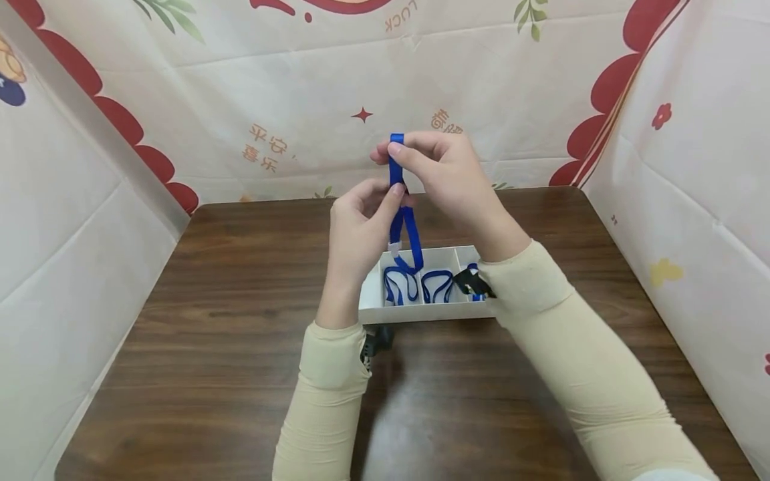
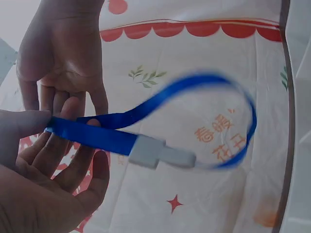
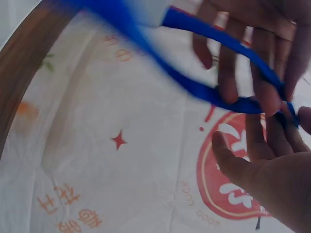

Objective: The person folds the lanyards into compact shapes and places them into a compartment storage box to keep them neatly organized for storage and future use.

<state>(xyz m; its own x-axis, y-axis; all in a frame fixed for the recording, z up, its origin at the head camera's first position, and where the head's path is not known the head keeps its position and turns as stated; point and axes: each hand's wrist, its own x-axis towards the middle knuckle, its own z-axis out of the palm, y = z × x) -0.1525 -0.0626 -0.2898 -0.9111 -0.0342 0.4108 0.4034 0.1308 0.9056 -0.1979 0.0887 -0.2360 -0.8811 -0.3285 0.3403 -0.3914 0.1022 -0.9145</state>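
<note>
A blue lanyard (image 1: 412,234) hangs in a loop above the white box, its pale plastic buckle (image 2: 146,151) at the lower part of one strand. My right hand (image 1: 448,170) pinches the top of the strap between thumb and fingers. Just below it, my left hand (image 1: 363,224) pinches the same strap with thumb and forefinger. In the left wrist view both hands meet at one end of the lanyard, and the loop stretches away to the right. The right wrist view shows the blue strap (image 3: 194,90) running between the two hands, partly blurred.
On the brown wooden table (image 1: 240,321) stands a white divided box (image 1: 421,312). Its compartments hold a coiled blue lanyard (image 1: 400,284), another lanyard (image 1: 437,286) and something blue at the right, partly hidden by the right wrist camera (image 1: 473,283). Printed cloth walls enclose the table.
</note>
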